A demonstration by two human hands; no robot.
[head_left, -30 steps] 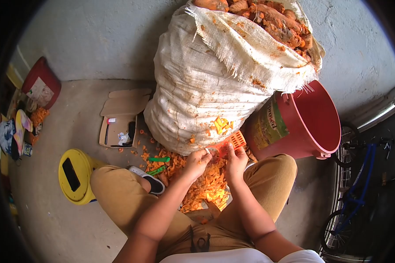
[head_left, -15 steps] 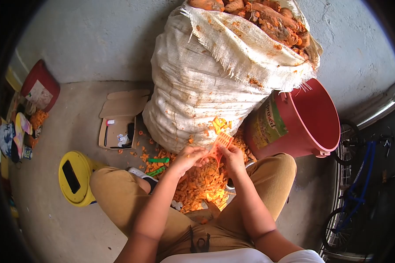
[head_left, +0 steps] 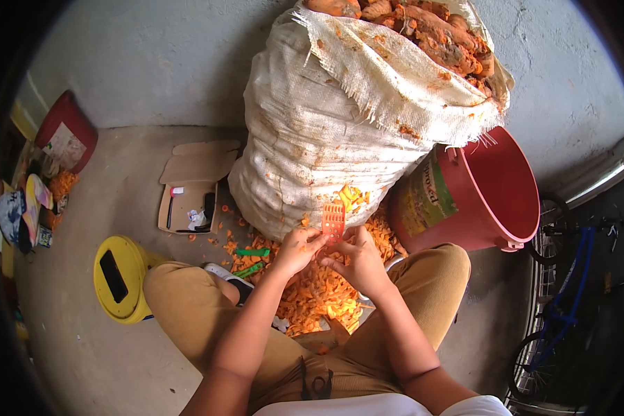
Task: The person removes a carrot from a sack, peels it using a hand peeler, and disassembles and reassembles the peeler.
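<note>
A slotted orange-red plastic piece stands upright between my hands, in front of the white woven sack. My left hand is closed on its lower left edge. Close to its lower right side is my right hand, with thumb and fingers apart; whether it touches the piece is unclear. Beneath both hands lies a heap of orange peelings. Two green tools rest at the left of the heap.
Rough orange roots fill the sack's top. A red bucket leans at the right, near a blue bicycle. Left are an open cardboard box, a yellow container bearing a black phone, and a dark red bin.
The slotted piece has turned upright and shifted left. My right hand's fingers have spread from their earlier grip on it. My left hand has closed on its lower edge.
</note>
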